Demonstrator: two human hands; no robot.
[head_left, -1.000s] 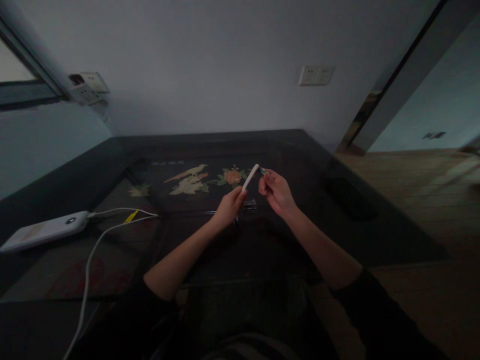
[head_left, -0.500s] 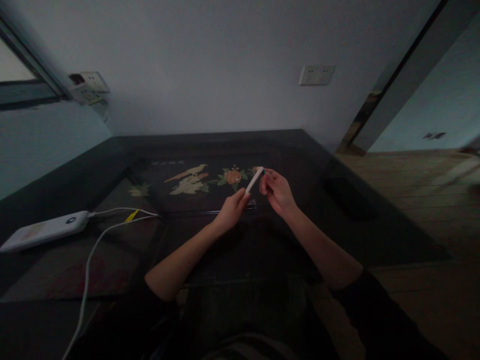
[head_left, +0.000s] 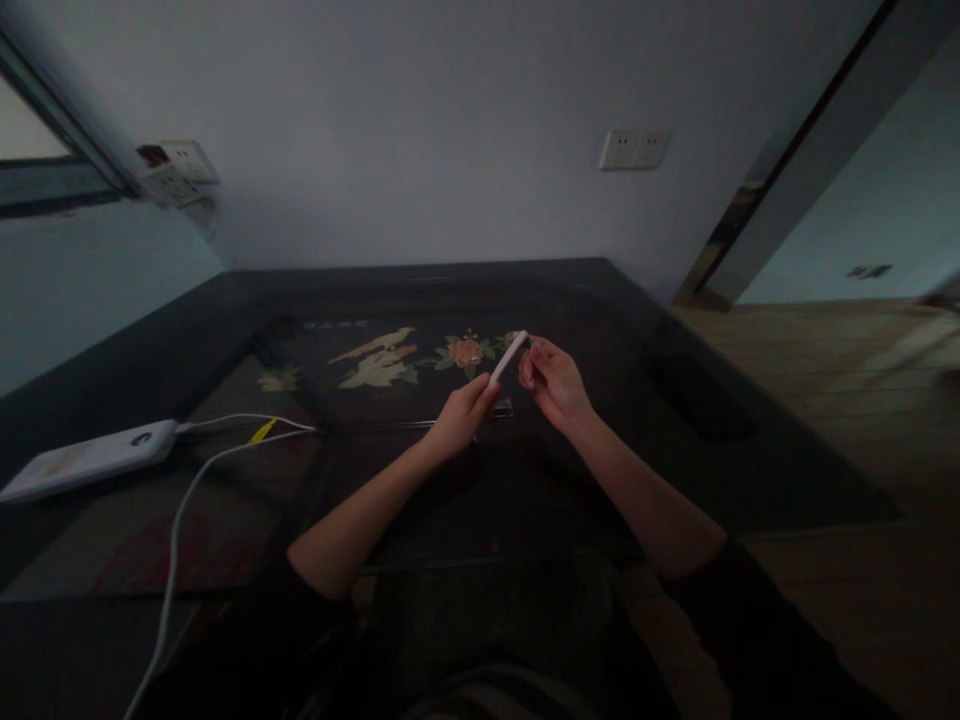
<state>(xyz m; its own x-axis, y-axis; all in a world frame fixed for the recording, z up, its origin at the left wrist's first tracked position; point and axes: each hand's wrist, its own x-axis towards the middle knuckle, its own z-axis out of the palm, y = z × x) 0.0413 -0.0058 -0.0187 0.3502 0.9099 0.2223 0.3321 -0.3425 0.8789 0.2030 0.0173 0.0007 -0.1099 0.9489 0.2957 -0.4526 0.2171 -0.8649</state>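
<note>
Wall (head_left: 420, 140), pale: meets the far edge of the surface.
Surface (head_left: 795, 490), dark, glossy, inlaid with a bird-and-flower picture (head_left: 465, 352): near edge at the person's lap; right edge slanting beside the floor (head_left: 817, 350); a broad dark stretch between right forearm and right edge gives sideways room; another runs from the hands to the far edge.
Power bank (head_left: 90, 460), white, with cable (head_left: 176, 530): at far left, well apart from the hands.
Dark flat object (head_left: 701, 398): near the right edge; kind too dim to tell.
Left hand (head_left: 461, 412): forearm reaching forward and inward, thumb uppermost, clamped on the lower end of the white stick.
Right hand (head_left: 553, 380): forearm angled inward, fingers curled, thumb and forefinger at the stick's far tip; whether they grip anything, cannot tell.
White stick (head_left: 508, 358): slim, slanting up rightward above the surface, between both hands.
</note>
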